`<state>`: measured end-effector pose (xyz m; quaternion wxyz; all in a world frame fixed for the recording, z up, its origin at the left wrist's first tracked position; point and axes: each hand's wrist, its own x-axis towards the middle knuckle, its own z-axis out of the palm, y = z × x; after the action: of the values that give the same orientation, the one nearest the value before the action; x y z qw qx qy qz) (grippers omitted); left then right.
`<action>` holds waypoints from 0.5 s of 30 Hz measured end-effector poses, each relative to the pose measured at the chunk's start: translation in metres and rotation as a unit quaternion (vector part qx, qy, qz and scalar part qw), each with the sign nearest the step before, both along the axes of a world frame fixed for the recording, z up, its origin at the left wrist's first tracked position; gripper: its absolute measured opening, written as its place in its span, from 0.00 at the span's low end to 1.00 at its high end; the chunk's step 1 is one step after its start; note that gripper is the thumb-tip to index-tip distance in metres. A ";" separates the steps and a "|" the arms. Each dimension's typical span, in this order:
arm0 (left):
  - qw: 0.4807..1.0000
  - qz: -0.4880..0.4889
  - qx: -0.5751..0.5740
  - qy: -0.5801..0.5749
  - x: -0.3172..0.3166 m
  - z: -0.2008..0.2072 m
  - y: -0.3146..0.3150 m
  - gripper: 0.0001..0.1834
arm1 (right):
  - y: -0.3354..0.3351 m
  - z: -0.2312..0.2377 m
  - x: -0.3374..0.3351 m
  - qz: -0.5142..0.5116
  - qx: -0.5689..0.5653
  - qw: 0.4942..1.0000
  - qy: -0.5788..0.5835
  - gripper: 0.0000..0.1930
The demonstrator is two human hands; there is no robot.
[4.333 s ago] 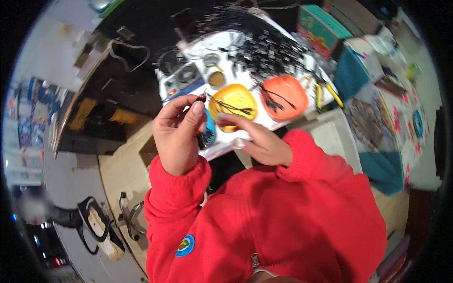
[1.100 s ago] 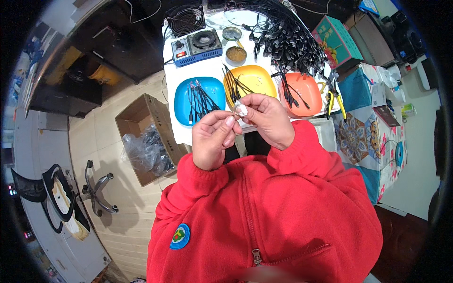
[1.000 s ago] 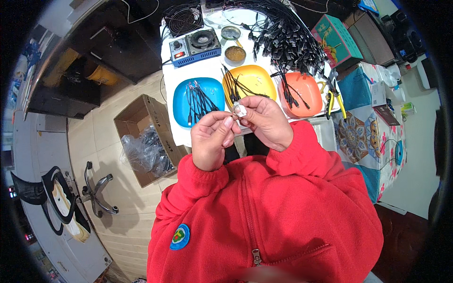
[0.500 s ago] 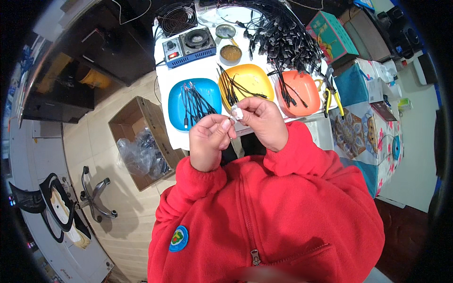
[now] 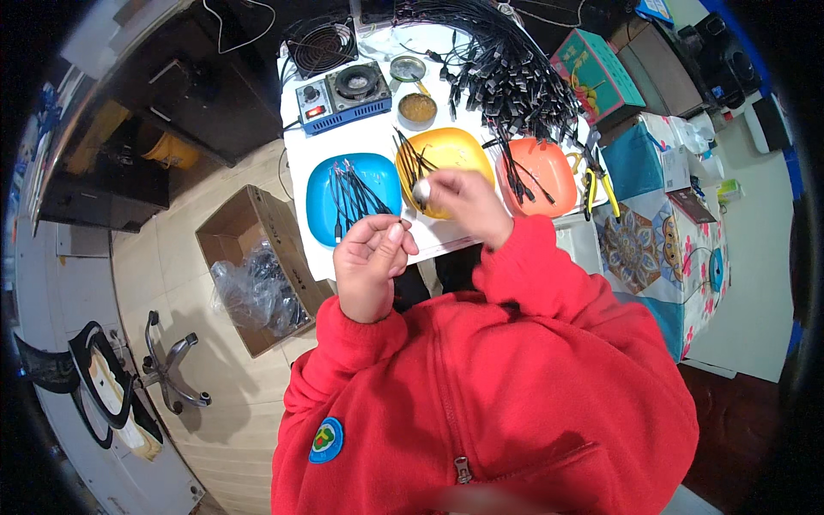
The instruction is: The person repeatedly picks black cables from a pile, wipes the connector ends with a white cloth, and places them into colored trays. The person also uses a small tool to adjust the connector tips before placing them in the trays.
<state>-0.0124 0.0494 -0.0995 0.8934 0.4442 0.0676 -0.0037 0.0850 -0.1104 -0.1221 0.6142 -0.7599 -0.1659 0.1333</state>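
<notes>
My left hand is closed in a pinch in front of the blue tray; what its fingertips hold is too small to make out. Over the yellow tray's front part, my right hand grips a small crumpled white wad, probably tissue. Short black cables with bared ends lie in the blue tray. More black cables rest along the left side of the yellow tray. A third bunch sits in the orange tray.
Behind the trays stand a blue heating unit, a round tin of brownish material and a large heap of black cables. Yellow-handled pliers lie at the right edge. A cardboard box with plastic bags is on the floor at left.
My hands have moved apart. The right, with the white wad, has drawn away from the left fingertips toward the yellow tray; the left has lowered slightly toward me.
</notes>
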 end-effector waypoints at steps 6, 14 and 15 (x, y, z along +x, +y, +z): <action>0.999 0.015 -0.047 -0.001 0.008 -0.011 0.003 0.07 | 0.009 -0.029 0.070 -0.082 -0.201 0.961 -0.171 0.07; 0.996 0.051 -0.071 0.025 0.010 -0.011 0.000 0.07 | 0.004 -0.015 0.059 -0.162 -0.132 0.972 -0.109 0.07; 0.994 0.061 -0.076 0.042 0.011 -0.009 -0.002 0.07 | 0.001 -0.008 0.054 -0.158 -0.113 0.972 -0.130 0.07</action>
<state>-0.0010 0.0474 -0.1081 0.9194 0.3696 0.1316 0.0272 0.1385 -0.1090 -0.1302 0.5108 -0.8518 -0.1059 -0.0474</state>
